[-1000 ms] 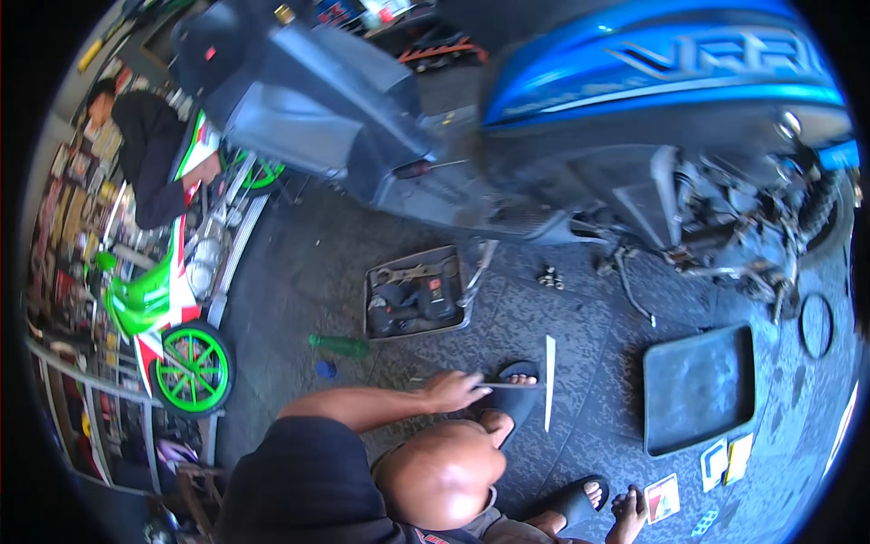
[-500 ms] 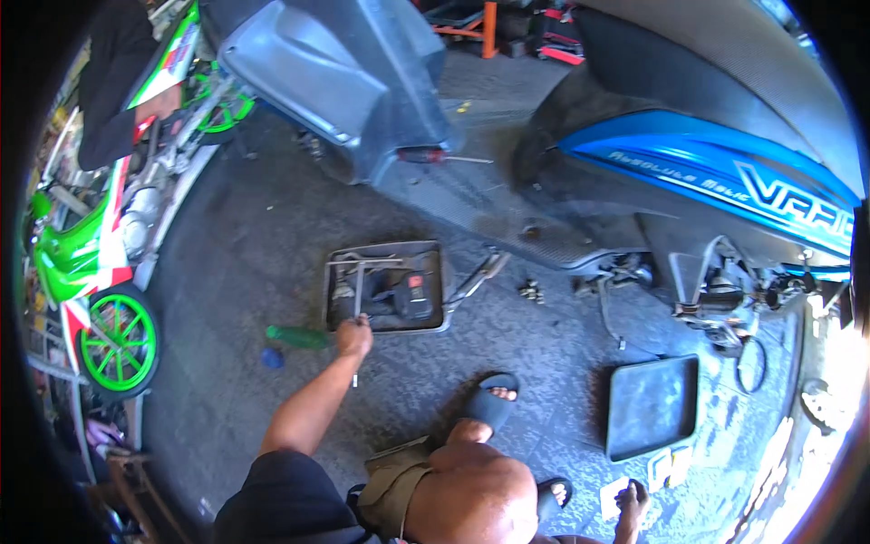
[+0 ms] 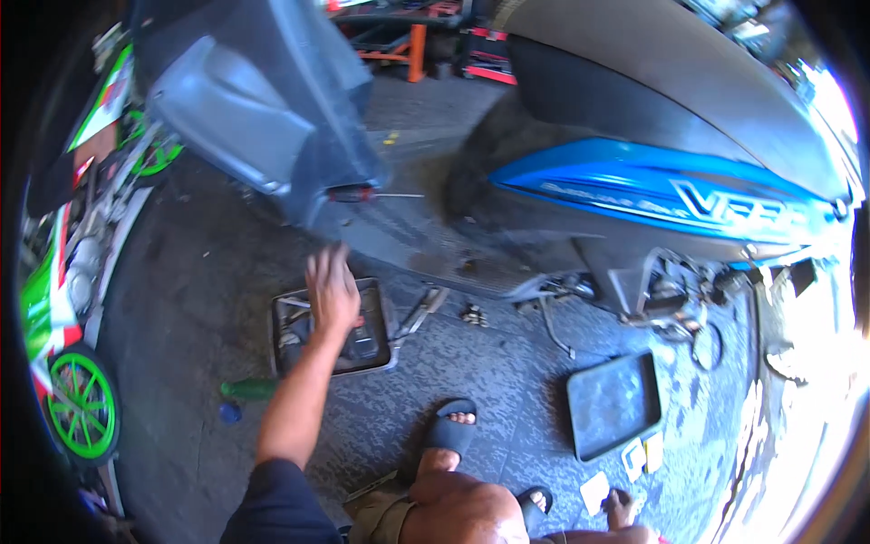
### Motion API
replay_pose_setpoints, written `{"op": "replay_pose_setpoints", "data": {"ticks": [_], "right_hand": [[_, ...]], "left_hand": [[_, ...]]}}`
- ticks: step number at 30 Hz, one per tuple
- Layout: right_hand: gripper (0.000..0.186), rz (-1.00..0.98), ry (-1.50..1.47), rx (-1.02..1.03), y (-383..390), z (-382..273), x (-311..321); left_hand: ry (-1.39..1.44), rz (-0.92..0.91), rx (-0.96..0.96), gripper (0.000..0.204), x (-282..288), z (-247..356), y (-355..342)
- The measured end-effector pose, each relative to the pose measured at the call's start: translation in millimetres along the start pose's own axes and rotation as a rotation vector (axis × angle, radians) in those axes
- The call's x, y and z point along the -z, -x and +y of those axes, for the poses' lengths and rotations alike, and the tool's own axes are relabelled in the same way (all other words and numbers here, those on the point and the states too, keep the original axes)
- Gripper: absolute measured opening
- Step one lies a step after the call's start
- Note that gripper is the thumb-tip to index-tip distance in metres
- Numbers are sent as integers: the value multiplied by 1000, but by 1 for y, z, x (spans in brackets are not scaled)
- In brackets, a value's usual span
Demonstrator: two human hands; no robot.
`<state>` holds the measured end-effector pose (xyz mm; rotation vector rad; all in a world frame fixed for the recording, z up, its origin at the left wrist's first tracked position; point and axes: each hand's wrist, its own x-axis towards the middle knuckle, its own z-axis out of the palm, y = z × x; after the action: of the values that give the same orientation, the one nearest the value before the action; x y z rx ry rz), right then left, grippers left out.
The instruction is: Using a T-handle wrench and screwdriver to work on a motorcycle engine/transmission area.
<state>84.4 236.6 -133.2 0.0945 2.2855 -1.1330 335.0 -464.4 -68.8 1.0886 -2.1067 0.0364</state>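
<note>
My left hand reaches over the tool tray with its fingers stretched out and nothing in them. Just beyond the fingertips, a screwdriver with a red and black handle lies on the footboard of a blue and dark scooter. Within the tray, a T-handle wrench and other dark tools are partly covered by my hand and forearm. Down at the lower right, my right hand is closed beside a white piece of paper. Whatever its dark, curled fingers hold is too small to make out.
A green bottle and a blue cap lie left of the tray. Several small metal parts rest on the floor. A black shallow pan sits at the right. A green-wheeled motorbike stands far left.
My left hand has let go of the T-handle wrench and moved up past the tray toward the screwdriver, fingers spreading. The view has shifted, too. My right hand stays near the paper.
</note>
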Motion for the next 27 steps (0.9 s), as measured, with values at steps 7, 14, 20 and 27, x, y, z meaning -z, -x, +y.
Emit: {"op": "replay_pose_setpoints", "data": {"ticks": [7, 14, 20, 27], "right_hand": [[22, 186, -19, 363, 28, -153, 29], [32, 189, 71, 605, 75, -280, 28], [33, -159, 276, 720, 102, -342, -35], [70, -338, 289, 812, 75, -345, -159]], "left_hand": [[-355, -369, -302, 43, -79, -22, -118], [-442, -538, -107, 25, -72, -23, -138], [-159, -206, 94, 30, -29, 29, -102], [1051, -418, 946, 46, 30, 238, 33]]}}
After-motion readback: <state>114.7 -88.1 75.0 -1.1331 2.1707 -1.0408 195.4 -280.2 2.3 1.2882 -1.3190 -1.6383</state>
